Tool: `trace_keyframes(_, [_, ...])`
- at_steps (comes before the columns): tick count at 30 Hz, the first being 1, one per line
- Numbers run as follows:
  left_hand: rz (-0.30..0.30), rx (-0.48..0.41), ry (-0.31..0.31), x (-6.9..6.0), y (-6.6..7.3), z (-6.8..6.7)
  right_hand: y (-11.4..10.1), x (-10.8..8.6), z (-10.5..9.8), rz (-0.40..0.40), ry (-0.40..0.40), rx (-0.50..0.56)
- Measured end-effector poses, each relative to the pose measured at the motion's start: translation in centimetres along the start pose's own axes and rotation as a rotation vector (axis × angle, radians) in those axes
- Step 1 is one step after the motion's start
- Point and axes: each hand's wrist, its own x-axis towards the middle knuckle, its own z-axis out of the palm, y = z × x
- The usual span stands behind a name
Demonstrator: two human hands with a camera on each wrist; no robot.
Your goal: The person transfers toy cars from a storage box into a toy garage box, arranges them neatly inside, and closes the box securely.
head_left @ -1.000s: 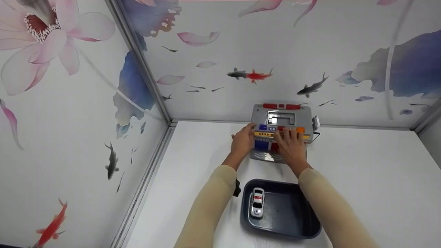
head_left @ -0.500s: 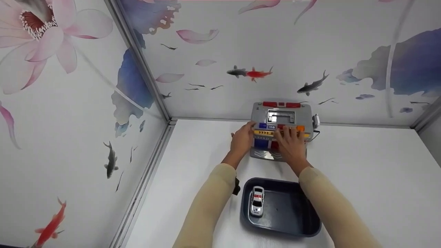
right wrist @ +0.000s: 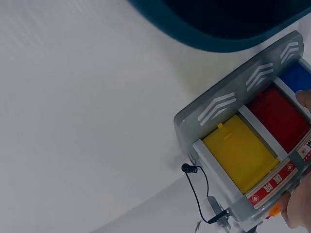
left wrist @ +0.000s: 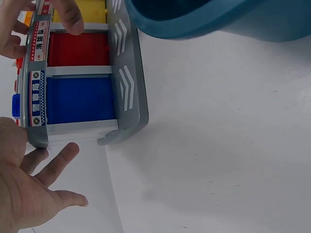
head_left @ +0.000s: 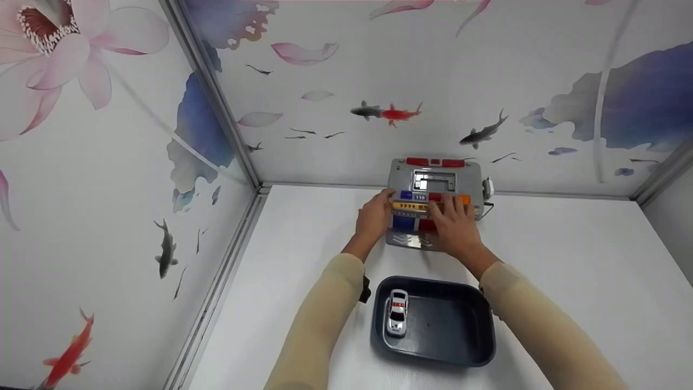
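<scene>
A grey toy garage (head_left: 401,177) stands at the back of the white table. Its front has blue (left wrist: 81,100), red (left wrist: 79,49) and yellow (right wrist: 240,153) doors, all down. My left hand (head_left: 373,218) touches the garage's left end; the left wrist view shows its fingers spread beside the corner. My right hand (head_left: 459,230) rests on the upper front edge, fingertips at the row of coloured buttons, thumb hanging before the doors. Nearer me is a dark blue tray (head_left: 449,333) with a white toy police car (head_left: 398,314) at its left side.
A thin black cord (right wrist: 197,194) hangs at the garage's right end, near a small light-coloured part (head_left: 488,188). The printed back wall (head_left: 325,157) rises right behind the garage. A metal-edged side wall (head_left: 135,189) stands at the left.
The view has shifted slightly. My right forearm has swung a little to the right, uncovering the tray's right side. Both hands stay at the garage.
</scene>
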Motion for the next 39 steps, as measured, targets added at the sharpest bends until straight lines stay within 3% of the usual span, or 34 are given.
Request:
trace_keyframes(9, [-0.001, -0.004, 0.002, 0.3, -0.2, 0.0, -2.0, 1.4, -1.7, -0.106, 0.046, -0.013])
trace_keyframes(16, [0.003, 0.009, -0.008, 0.3, -0.1, 0.0, -3.3, 1.9, -1.6, -0.191, -0.011, 0.019])
trace_keyframes(26, [-0.006, 0.019, -0.009, 0.2, 0.0, -0.3, -3.5, 2.6, -2.4, -0.250, 0.007, 0.077])
trace_keyframes(34, [-0.026, 0.006, -0.016, 0.3, 0.0, -0.1, -3.6, 3.1, -2.8, -0.245, -0.078, 0.069])
trace_keyframes(39, [-0.025, 0.011, -0.009, 0.4, 0.1, 0.0, -3.5, 3.1, -2.9, -0.234, -0.085, 0.066])
